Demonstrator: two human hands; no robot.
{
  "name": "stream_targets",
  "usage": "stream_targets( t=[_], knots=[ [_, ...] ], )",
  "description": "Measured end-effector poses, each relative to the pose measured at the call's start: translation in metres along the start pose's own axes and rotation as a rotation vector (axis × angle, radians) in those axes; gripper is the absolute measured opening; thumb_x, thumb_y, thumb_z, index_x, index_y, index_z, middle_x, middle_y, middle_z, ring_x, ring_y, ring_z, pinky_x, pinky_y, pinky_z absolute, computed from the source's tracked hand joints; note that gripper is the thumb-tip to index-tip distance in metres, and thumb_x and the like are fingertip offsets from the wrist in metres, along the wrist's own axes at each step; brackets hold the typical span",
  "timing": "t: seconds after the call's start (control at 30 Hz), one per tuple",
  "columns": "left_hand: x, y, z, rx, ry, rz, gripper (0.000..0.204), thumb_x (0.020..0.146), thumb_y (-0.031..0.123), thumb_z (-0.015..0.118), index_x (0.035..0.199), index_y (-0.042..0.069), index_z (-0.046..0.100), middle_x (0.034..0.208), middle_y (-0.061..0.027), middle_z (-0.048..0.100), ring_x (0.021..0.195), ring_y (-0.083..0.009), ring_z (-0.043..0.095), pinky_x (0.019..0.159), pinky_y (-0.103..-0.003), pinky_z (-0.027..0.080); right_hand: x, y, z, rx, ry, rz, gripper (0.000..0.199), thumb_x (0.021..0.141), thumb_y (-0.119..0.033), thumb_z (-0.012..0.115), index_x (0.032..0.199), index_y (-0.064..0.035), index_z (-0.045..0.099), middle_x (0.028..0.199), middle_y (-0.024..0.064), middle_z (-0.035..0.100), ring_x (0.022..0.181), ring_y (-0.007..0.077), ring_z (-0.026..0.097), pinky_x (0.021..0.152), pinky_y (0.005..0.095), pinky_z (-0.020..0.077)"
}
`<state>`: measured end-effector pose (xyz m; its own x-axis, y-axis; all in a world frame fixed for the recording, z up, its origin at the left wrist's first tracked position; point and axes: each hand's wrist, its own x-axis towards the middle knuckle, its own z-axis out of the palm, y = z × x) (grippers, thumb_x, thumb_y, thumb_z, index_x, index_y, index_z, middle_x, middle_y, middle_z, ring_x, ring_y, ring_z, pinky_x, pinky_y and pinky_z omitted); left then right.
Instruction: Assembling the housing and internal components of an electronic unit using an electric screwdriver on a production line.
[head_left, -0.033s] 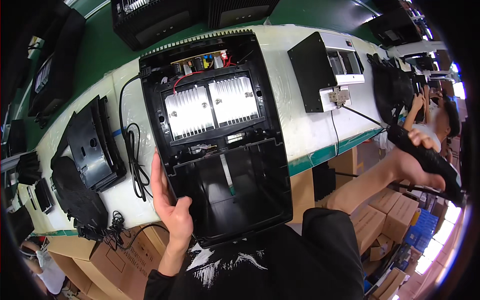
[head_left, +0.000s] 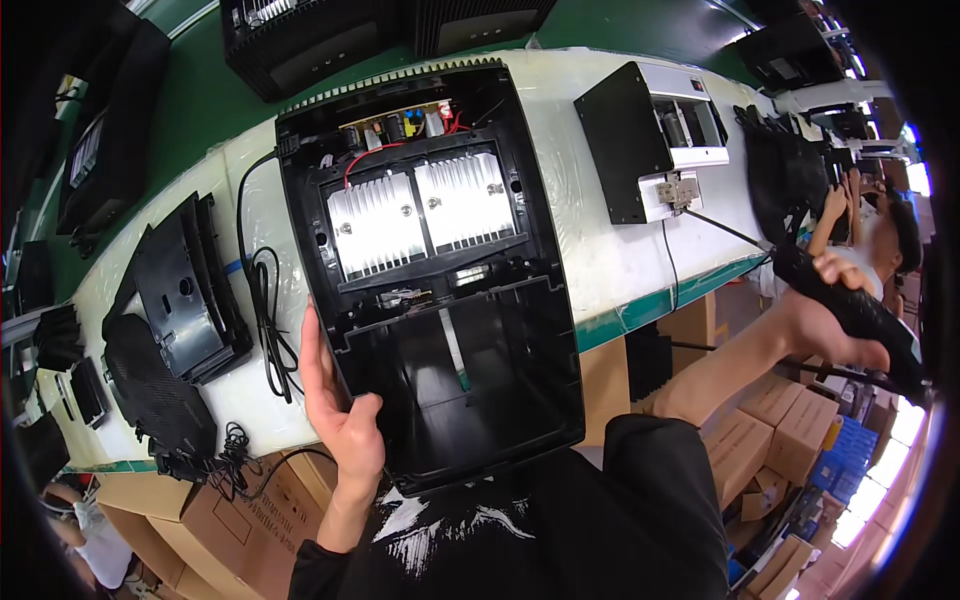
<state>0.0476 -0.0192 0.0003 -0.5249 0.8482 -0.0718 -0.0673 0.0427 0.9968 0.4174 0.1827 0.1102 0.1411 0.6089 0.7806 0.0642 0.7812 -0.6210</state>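
Observation:
In front of me stands a black plastic appliance housing (head_left: pixel 480 380), its inside facing up. Two silver finned heat sinks (head_left: pixel 380 230) sit in it, with red wires and a small circuit board (head_left: pixel 400 125) above them. My left hand (head_left: pixel 345 420) holds the housing by its left side, fingers stretched along the wall and thumb by the rim. Off to the right, my right hand (head_left: pixel 825 325) is wrapped round a black electric screwdriver (head_left: pixel 845 310). The screwdriver's long shaft reaches left to the metal front of a black-and-white screw feeder (head_left: pixel 655 150).
Black plastic panels (head_left: pixel 185 290) and a coiled cable (head_left: pixel 268 320) lie to the left on the white-covered bench (head_left: pixel 600 270). Black machines (head_left: pixel 310 45) stand at the back. Cardboard boxes (head_left: pixel 240 520) sit below the bench. Another person (head_left: pixel 885 235) works at far right.

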Motion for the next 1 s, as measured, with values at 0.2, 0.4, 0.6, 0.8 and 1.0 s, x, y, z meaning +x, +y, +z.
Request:
stream_targets(
  t=[0.2, 0.4, 0.6, 0.8, 1.0],
  knots=[
    [-0.001, 0.001, 0.001, 0.064, 0.032, 0.006, 0.087, 0.052, -0.008, 0.037, 0.139, -0.005, 0.026, 0.146, -0.017, 0.026, 0.138, -0.0255, 0.019, 0.111, -0.032, 0.013, 0.017, 0.031, -0.011, 0.205, -0.031, 0.163, 0.091, 0.071, -0.086, 0.022, 0.08, -0.0019, 0.053, 0.063, 0.0116, 0.051, 0.055, 0.0225, 0.048, 0.057, 0.0326, 0.0394],
    [-0.002, -0.001, 0.002, 0.068, 0.058, 0.026, 0.088, 0.05, -0.007, 0.038, 0.138, -0.004, 0.029, 0.146, -0.0147, 0.028, 0.138, -0.024, 0.019, 0.111, -0.029, 0.015, 0.063, 0.057, 0.076, -0.134, 0.035, 0.299, 0.051, 0.09, -0.053, 0.037, 0.102, -0.0042, 0.047, 0.065, 0.0096, 0.048, 0.052, 0.0201, 0.045, 0.052, 0.0323, 0.0397],
    [-0.002, -0.004, -0.001, -0.095, 0.031, 0.036, 0.086, 0.052, -0.009, 0.037, 0.138, -0.007, 0.029, 0.146, -0.0157, 0.028, 0.138, -0.0241, 0.019, 0.111, -0.029, 0.012, 0.083, 0.08, 0.077, -0.23, -0.058, 0.413, 0.044, 0.094, -0.042, 0.035, 0.11, -0.0034, 0.048, 0.064, 0.0089, 0.049, 0.052, 0.0203, 0.047, 0.048, 0.0302, 0.0402],
    [-0.001, -0.006, -0.009, -0.051, -0.079, 0.044, 0.084, 0.056, -0.014, 0.033, 0.139, -0.007, 0.027, 0.146, -0.0184, 0.027, 0.137, -0.0249, 0.022, 0.11, -0.03, 0.014, 0.045, 0.031, 0.071, -0.071, 0.01, 0.42, 0.05, 0.089, -0.055, 0.039, 0.111, -0.0106, 0.046, 0.069, 0.0081, 0.048, 0.055, 0.0184, 0.043, 0.051, 0.031, 0.0375],
    [-0.002, -0.01, -0.012, -0.099, -0.112, 0.035, 0.085, 0.053, -0.014, 0.033, 0.137, -0.007, 0.03, 0.144, -0.0173, 0.03, 0.136, -0.022, 0.025, 0.109, -0.028, 0.017, 0.092, -0.063, 0.054, 0.459, -0.713, 0.237, 0.046, 0.078, -0.047, 0.055, 0.088, -0.0026, 0.053, 0.072, 0.0057, 0.05, 0.06, 0.017, 0.046, 0.065, 0.0287, 0.0414]
  ],
)
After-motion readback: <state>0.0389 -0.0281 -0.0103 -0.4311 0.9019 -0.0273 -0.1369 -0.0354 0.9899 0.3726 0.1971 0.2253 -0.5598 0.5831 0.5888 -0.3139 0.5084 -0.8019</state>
